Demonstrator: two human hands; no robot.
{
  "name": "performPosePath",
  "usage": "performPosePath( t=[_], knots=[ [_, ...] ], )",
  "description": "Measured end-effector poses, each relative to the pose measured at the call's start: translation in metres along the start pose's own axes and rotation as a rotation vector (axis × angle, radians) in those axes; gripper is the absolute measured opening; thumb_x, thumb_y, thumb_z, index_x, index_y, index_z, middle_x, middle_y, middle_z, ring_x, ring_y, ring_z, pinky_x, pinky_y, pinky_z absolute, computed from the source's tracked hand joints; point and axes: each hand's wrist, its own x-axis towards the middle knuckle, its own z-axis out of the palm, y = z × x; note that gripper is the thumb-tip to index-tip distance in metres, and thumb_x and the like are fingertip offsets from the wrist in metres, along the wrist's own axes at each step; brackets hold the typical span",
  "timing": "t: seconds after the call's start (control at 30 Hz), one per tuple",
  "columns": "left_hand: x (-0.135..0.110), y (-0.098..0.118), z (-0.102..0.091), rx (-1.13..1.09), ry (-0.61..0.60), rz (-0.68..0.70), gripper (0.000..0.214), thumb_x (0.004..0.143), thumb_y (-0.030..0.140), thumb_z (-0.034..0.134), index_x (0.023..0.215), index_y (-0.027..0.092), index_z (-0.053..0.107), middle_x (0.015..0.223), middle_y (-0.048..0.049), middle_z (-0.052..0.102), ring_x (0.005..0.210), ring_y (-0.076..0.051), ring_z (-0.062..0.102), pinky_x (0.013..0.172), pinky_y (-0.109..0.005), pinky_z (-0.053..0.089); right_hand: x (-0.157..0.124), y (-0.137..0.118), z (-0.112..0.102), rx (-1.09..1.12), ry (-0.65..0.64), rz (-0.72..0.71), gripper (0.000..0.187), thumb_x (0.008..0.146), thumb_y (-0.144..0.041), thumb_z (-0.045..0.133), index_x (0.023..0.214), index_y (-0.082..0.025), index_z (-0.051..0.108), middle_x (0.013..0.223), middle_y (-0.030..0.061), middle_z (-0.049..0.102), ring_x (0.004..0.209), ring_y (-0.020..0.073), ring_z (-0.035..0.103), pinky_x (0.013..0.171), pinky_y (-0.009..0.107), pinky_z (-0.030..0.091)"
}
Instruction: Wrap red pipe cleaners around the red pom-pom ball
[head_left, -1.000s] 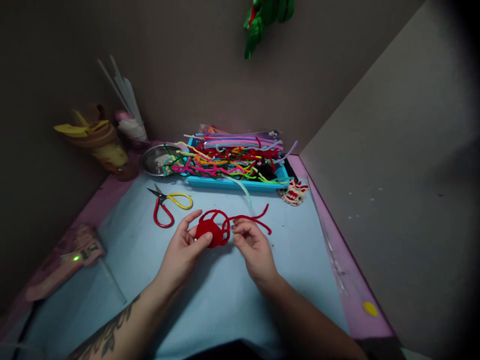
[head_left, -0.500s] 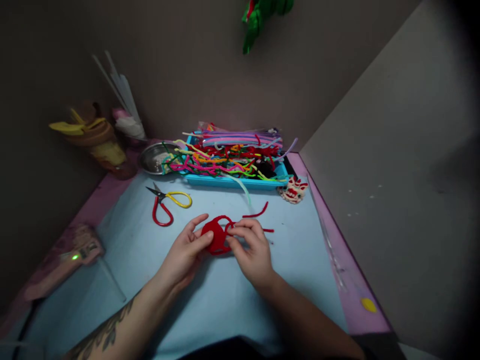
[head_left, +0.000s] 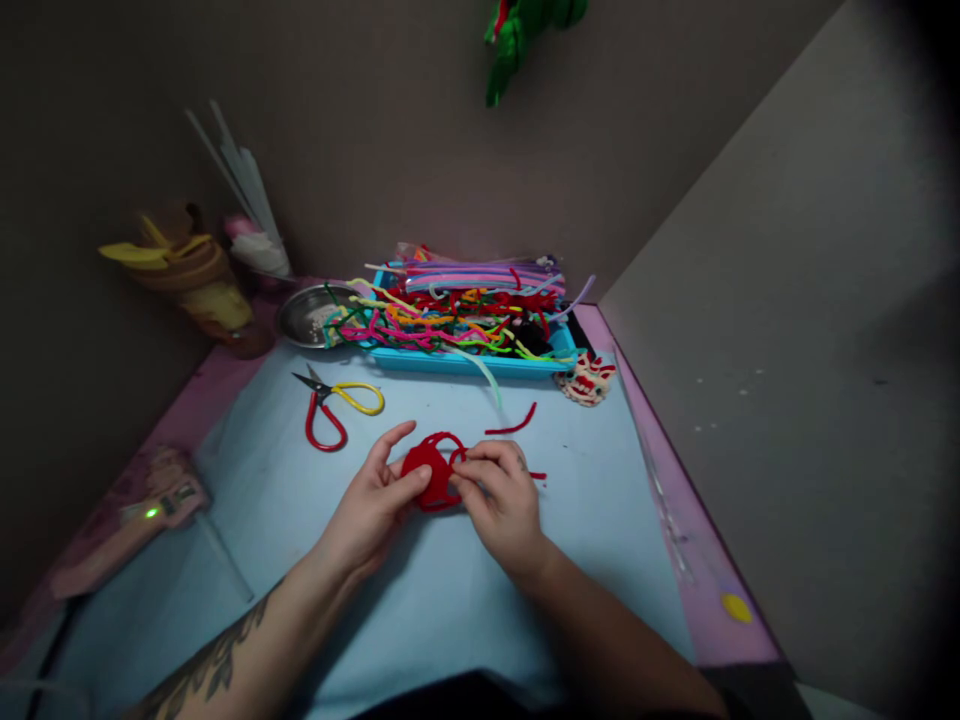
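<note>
A red pipe-cleaner shape [head_left: 429,473], a filled round part with loops, sits between my hands over the light blue mat [head_left: 420,600]. My left hand [head_left: 373,510] pinches its left side with thumb and fingers. My right hand [head_left: 499,500] is closed on its right side, where red strands run out under the fingers. One loose red end [head_left: 512,425] curls on the mat just beyond my right hand.
A blue tray [head_left: 465,362] heaped with coloured pipe cleaners stands at the back. Scissors [head_left: 335,410] with red and yellow handles lie to the left, a metal bowl [head_left: 311,315] behind them. A small red-and-white figure [head_left: 587,380] sits at the right; a glue gun [head_left: 124,535] at far left.
My right hand has moved left and closed onto the red shape, drawing the long red strands in. The left hand has kept its hold.
</note>
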Motion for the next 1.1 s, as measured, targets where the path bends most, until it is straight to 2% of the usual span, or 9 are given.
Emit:
performPosePath(
  t=[0.17,0.4,0.57,0.73,0.93,1.1],
  knots=[
    [0.0004,0.0016,-0.0014,-0.002,0.029,-0.045,0.075,0.069,0.018,0.079,0.134,0.019,0.04,0.077,-0.0026,0.071,0.067,-0.013,0.066,0.07,-0.026,0.052,-0.0007,0.0024,-0.0001,0.003,-0.008,-0.005,0.011,0.083,-0.015,0.065,0.088,-0.024,0.067,0.091,0.0038,0.059,0.088,0.0181,0.056,0.078,0.036,0.049],
    [-0.0008,-0.0016,-0.001,0.008,-0.003,0.0,0.079,0.071,0.018,0.078,0.138,0.024,0.037,0.071,0.0007,0.07,0.066,-0.013,0.066,0.07,-0.024,0.051,-0.0009,0.0009,0.0015,-0.013,-0.014,-0.003,0.009,0.082,-0.014,0.065,0.085,-0.023,0.068,0.091,0.0043,0.06,0.088,0.0186,0.056,0.077,0.036,0.05],
    [-0.0017,0.0021,0.0011,-0.006,0.02,-0.011,0.081,0.07,0.016,0.078,0.139,0.024,0.036,0.064,0.0025,0.067,0.065,-0.014,0.066,0.069,-0.024,0.051,-0.0003,0.0008,0.0019,-0.019,-0.016,0.007,0.01,0.082,-0.015,0.066,0.086,-0.024,0.068,0.092,0.0042,0.06,0.088,0.0187,0.056,0.078,0.036,0.05],
    [-0.0005,0.0067,0.0019,-0.006,0.052,-0.036,0.086,0.069,0.015,0.078,0.142,0.023,0.032,0.077,-0.0027,0.071,0.069,-0.016,0.068,0.07,-0.027,0.053,0.001,0.0012,0.0013,0.002,-0.015,-0.007,0.012,0.08,-0.014,0.067,0.088,-0.023,0.069,0.094,0.0043,0.061,0.089,0.0179,0.056,0.079,0.035,0.05],
    [-0.0002,0.0032,-0.0004,-0.003,-0.003,-0.035,0.081,0.073,0.016,0.076,0.141,0.023,0.033,0.067,0.0011,0.068,0.064,-0.012,0.065,0.069,-0.022,0.051,0.0,-0.0014,0.0027,-0.007,-0.002,0.018,0.007,0.081,-0.017,0.067,0.083,-0.024,0.069,0.092,0.0039,0.061,0.089,0.0186,0.056,0.08,0.037,0.05],
    [-0.0002,0.0079,-0.0011,0.047,-0.008,0.023,0.084,0.073,0.018,0.076,0.143,0.024,0.03,0.078,-0.0015,0.071,0.07,-0.013,0.066,0.072,-0.024,0.051,0.0006,-0.0023,0.0022,0.032,0.022,0.068,0.01,0.08,-0.018,0.067,0.086,-0.025,0.071,0.095,0.0048,0.061,0.091,0.019,0.057,0.079,0.037,0.051]
  ],
)
